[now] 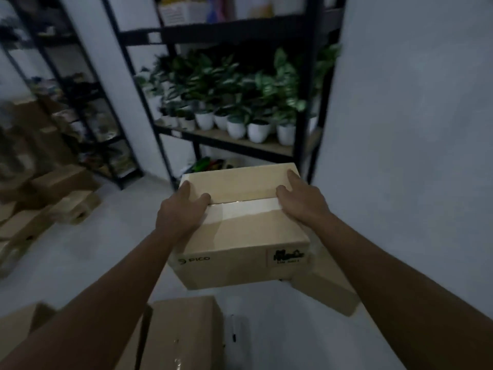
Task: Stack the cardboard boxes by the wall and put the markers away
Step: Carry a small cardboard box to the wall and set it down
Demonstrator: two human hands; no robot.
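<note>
A taped cardboard box (240, 233) marked PICO is in the middle of the view, close to the white wall on the right. My left hand (181, 212) lies on its top left edge with the fingers curled over the side. My right hand (298, 201) lies on its top right edge the same way. Below it, at the right, another cardboard box (328, 287) lies against the wall. A black marker (234, 328) lies on the floor near the bottom centre.
An open cardboard box (184, 332) sits at the bottom. More boxes (58, 198) are piled on the floor at left. A black shelf rack (301, 116) ahead carries potted plants (240, 102). The white wall (413, 129) fills the right side.
</note>
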